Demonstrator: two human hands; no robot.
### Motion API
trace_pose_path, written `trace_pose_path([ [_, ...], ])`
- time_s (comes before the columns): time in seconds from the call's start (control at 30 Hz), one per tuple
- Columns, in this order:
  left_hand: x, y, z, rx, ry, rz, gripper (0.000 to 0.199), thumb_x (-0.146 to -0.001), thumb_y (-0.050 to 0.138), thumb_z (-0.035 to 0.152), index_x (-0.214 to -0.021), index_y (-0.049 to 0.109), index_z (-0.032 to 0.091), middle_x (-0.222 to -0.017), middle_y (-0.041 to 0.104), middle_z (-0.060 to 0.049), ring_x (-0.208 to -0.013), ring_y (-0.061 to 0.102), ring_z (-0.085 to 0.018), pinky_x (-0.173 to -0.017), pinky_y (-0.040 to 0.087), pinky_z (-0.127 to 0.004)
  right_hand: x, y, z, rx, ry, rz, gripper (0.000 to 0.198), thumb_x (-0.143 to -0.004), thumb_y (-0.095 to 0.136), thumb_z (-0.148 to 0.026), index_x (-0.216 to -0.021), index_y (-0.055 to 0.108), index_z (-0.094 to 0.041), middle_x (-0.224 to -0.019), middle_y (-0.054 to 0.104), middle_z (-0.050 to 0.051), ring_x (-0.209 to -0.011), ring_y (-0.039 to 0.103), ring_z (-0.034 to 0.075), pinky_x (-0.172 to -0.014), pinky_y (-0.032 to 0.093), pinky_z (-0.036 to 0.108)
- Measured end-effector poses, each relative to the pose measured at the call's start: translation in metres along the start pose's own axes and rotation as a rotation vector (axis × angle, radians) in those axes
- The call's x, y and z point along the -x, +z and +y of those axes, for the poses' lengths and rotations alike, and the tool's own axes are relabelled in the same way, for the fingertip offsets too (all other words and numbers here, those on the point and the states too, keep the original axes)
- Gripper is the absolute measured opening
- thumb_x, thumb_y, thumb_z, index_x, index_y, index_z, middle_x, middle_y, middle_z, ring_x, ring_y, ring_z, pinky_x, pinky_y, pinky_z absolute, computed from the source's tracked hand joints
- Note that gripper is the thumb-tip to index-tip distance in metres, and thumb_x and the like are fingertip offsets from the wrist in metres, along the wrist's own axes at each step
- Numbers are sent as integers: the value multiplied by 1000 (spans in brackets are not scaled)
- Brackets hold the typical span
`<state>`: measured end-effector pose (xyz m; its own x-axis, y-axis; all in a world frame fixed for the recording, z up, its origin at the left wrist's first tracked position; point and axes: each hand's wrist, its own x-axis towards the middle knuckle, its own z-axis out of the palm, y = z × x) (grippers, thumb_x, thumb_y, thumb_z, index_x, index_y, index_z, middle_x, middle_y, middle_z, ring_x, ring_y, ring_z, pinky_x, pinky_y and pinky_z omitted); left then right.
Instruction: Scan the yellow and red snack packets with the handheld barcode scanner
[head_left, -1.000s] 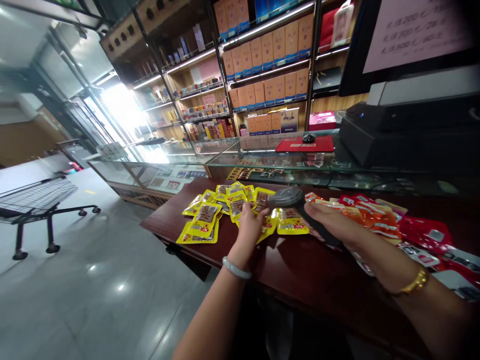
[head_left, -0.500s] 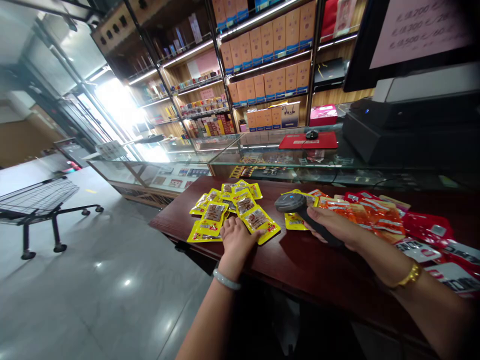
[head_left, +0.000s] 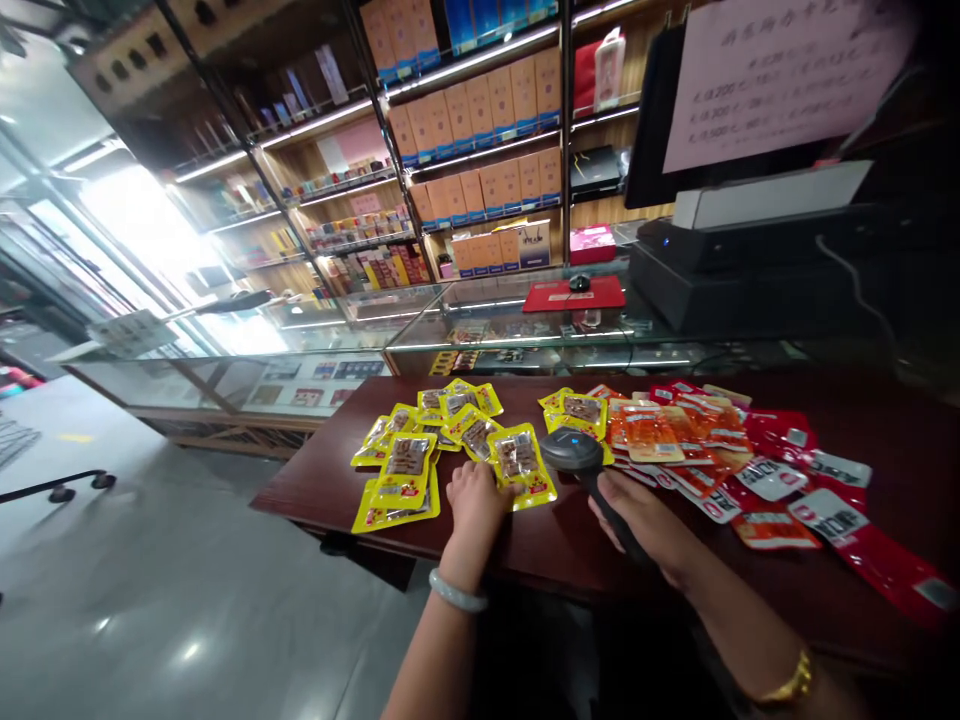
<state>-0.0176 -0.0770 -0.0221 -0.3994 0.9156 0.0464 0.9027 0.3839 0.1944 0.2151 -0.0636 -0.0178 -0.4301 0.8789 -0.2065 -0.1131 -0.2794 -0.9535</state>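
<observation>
My left hand is closed at the lower left edge of a yellow snack packet, with the thumb over its corner. How the other fingers meet the packet is partly hidden. A pile of similar yellow packets lies left of and behind this hand. In my right hand is a black handheld barcode scanner, its head just right of the held packet. Beyond the scanner, more yellow packets lie beside orange packets and red packets.
The packets rest on a dark brown table. Behind it stands a glass display counter with a red mouse pad. A monitor and black register equipment are at the right. Part of a cart shows at left.
The view has swung right. The packet at my left hand has shifted slightly right and turned more upright. The scanner head now sits closer to it; the right hand still grips the scanner.
</observation>
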Motion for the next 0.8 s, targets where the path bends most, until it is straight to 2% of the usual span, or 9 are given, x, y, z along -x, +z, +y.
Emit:
trace_pose_path([
  [0.1, 2, 9, -2, 115, 42, 10, 28, -83, 66, 39, -101, 63, 17, -105, 69, -11, -105, 60, -29, -84, 42, -35, -1, 5, 8, -13, 4, 29, 48, -81, 62, -70, -81, 54, -22, -59, 46, -7, -44, 37, 8, -40, 29, 19],
  [0.2, 4, 16, -6, 263, 67, 38, 31, -84, 65, 30, -111, 60, 17, -100, 71, -9, -100, 64, -26, -82, 44, -32, 1, 8, 12, -20, -5, 13, 48, -82, 61, -70, -84, 56, -23, -61, 47, -6, -45, 37, 8, -41, 30, 19],
  [0.3, 5, 19, -9, 351, 75, 48, 34, -83, 66, 27, -115, 58, 19, -104, 71, -8, -104, 64, -25, -85, 44, -31, 4, 10, 16, -34, -32, -12, 46, -84, 59, -68, -80, 53, -23, -62, 46, -5, -47, 38, 9, -43, 31, 20],
  [0.5, 5, 18, -11, 367, 62, 47, 35, -82, 67, 27, -115, 57, 19, -105, 71, -11, -106, 64, -27, -86, 45, -34, 4, 16, 20, -53, -25, -4, 46, -84, 60, -69, -79, 55, -23, -63, 48, -4, -49, 40, 10, -43, 31, 21],
  [0.6, 2, 18, 2, 409, 32, 13, 30, -82, 67, 30, -109, 58, 19, -97, 71, -9, -95, 66, -27, -80, 47, -33, 3, 20, 20, -70, -38, -25, 46, -84, 61, -68, -79, 55, -22, -64, 47, -4, -49, 39, 10, -44, 30, 22],
  [0.67, -2, 19, 18, 553, 53, -20, 27, -82, 65, 27, -107, 58, 19, -94, 72, -7, -88, 67, -24, -75, 49, -32, 2, 23, 20, -94, -52, -31, 45, -85, 60, -67, -81, 56, -22, -63, 46, -4, -49, 39, 10, -44, 30, 22],
  [0.73, -9, 19, 32, 761, 161, -39, 32, -84, 60, 21, -116, 57, 19, -103, 73, -7, -91, 68, -20, -78, 51, -30, 1, 25, 21, -129, -56, -23, 44, -85, 61, -66, -84, 57, -22, -61, 45, -5, -49, 39, 10, -43, 29, 22],
  [0.8, -16, 17, 38, 875, 268, -35, 47, -85, 56, 15, -131, 52, 21, -118, 70, -8, -104, 67, -19, -87, 52, -30, 1, 27, 21, -160, -54, 0, 45, -83, 63, -66, -81, 57, -22, -60, 45, -5, -48, 39, 10, -43, 29, 21],
])
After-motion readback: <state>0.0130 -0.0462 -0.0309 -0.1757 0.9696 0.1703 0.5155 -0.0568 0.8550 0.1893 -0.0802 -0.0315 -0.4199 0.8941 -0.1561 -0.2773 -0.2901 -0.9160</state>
